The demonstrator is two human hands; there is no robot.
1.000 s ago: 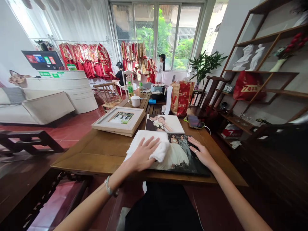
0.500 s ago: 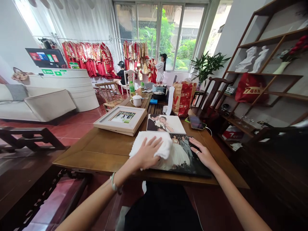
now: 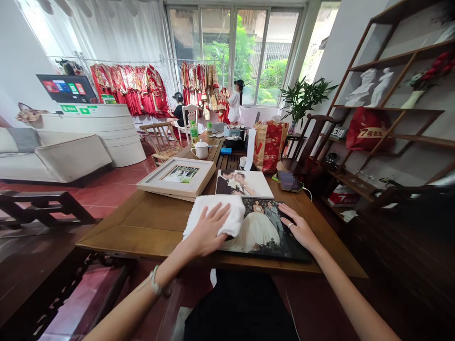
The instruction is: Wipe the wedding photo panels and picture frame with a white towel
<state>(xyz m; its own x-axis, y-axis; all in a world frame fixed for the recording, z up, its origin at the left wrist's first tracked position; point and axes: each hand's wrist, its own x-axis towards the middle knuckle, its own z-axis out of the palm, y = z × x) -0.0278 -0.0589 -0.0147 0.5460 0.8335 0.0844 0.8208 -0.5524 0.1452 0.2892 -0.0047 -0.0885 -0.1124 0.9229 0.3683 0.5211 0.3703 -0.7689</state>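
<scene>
My left hand point(image 3: 210, 228) lies flat on a folded white towel point(image 3: 199, 208), its fingers spread. The towel covers the left part of a dark wedding photo panel point(image 3: 263, 227), which lies at the table's near edge. On the panel's right side rests my right hand point(image 3: 296, 225), fingers stretched out and a ring on one of them. Just behind the panel is a lighter photo panel point(image 3: 258, 182) showing a couple. To the left, a white picture frame point(image 3: 159, 170) lies face up, apparently on top of another frame.
A white lidded cup point(image 3: 201, 149), a green-labelled bottle point(image 3: 194, 132) and a red-and-tan paper bag point(image 3: 268, 147) stand farther back on the wooden table point(image 3: 121, 227). At right lies a phone point(image 3: 289, 181) with a cable. Two people are near red garments point(image 3: 130, 90) by the window.
My left hand and the towel have slid left across the dark photo panel, baring more of the white dress. My right hand stays in place on the panel.
</scene>
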